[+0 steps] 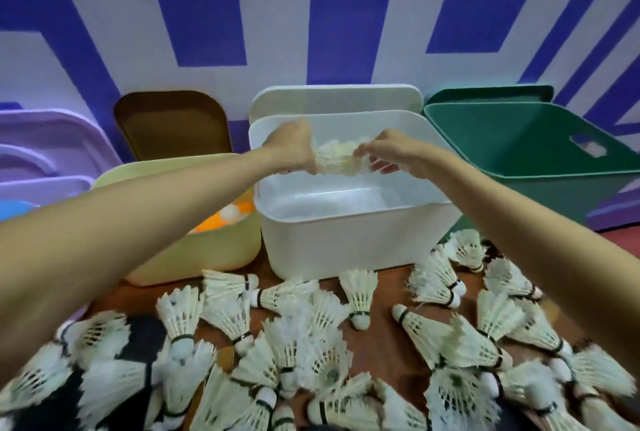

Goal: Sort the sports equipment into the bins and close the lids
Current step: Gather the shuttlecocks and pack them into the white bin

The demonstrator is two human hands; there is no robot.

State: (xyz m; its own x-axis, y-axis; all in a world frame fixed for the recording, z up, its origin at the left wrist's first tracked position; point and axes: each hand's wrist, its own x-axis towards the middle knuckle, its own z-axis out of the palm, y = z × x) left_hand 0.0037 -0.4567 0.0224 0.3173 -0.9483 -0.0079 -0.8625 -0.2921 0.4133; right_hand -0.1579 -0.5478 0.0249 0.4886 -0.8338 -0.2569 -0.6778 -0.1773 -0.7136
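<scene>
Both my hands reach over the open white bin (pixel 360 240). Between them hangs a bunch of white feather shuttlecocks (pixel 337 159): my left hand (pixel 292 146) grips it from the left and my right hand (pixel 394 153) holds its right end. The bunch is blurred, so I cannot count it. The white bin looks bare inside. Several more shuttlecocks (pixel 311 344) lie scattered over the brown floor in front of the bins.
A pale yellow bin (pixel 207 250) on the left holds orange and white balls (pixel 225 219). A green bin (pixel 540 153) stands on the right. A brown lid (pixel 173 122), a white lid (pixel 332 98), a green lid (pixel 491 95) and a purple lid (pixel 45 143) lean against the wall.
</scene>
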